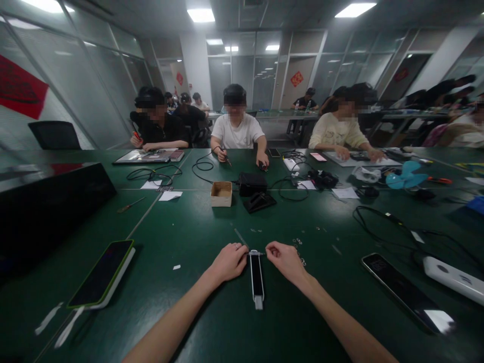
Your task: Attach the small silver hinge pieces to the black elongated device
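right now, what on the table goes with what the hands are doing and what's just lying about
Apparently in use:
- slim device between the hands
- left hand, at its far end
- right hand, fingers pinched beside that end
- possibly the small rings

Seemingly just lying about:
- green-edged phone
- dark phone
- white power strip
- blue fan
- open box

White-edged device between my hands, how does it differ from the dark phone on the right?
The white-edged device looks narrower and smaller than the dark phone. The device points nearly straight away from you; the phone lies slanted. The device sits between the left hand and the right hand; the phone lies apart from both. Both have a dark upper face.
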{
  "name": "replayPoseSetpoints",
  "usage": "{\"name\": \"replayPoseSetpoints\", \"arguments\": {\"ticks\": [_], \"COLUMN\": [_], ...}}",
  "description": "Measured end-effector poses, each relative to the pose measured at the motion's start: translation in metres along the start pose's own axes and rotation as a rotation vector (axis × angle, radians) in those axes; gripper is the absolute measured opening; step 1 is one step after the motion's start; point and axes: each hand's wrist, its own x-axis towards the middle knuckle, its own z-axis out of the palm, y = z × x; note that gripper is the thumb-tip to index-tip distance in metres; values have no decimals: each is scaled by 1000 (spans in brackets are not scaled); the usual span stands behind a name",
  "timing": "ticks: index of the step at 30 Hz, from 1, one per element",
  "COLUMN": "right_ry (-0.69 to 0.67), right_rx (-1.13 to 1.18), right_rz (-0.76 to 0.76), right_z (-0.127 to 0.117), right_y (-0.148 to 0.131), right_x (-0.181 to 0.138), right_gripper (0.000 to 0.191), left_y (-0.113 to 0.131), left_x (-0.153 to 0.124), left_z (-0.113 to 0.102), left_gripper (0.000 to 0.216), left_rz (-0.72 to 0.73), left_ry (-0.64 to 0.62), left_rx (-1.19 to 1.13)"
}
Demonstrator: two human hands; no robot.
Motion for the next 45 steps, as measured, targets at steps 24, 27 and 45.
{"name": "replayPoseSetpoints", "arguments": {"ticks": [24,27,45], "right_ry": [-13,-34,2], "right_rx": [114,154,117], "right_rz": [-7,4,-56], "right_z": [9,8,12], "right_y": [7,6,8], "right_x": [-9,-10,-7], "right_gripper": [11,11,19], "left_y": [0,0,-1], "left_x": [0,0,0], "left_z": [1,0,2], "left_gripper": [16,16,14], "left_rz": [-23,-16,-9], "left_ry": [-27,-28,-19], "left_rx": [-12,-12,-4]}}
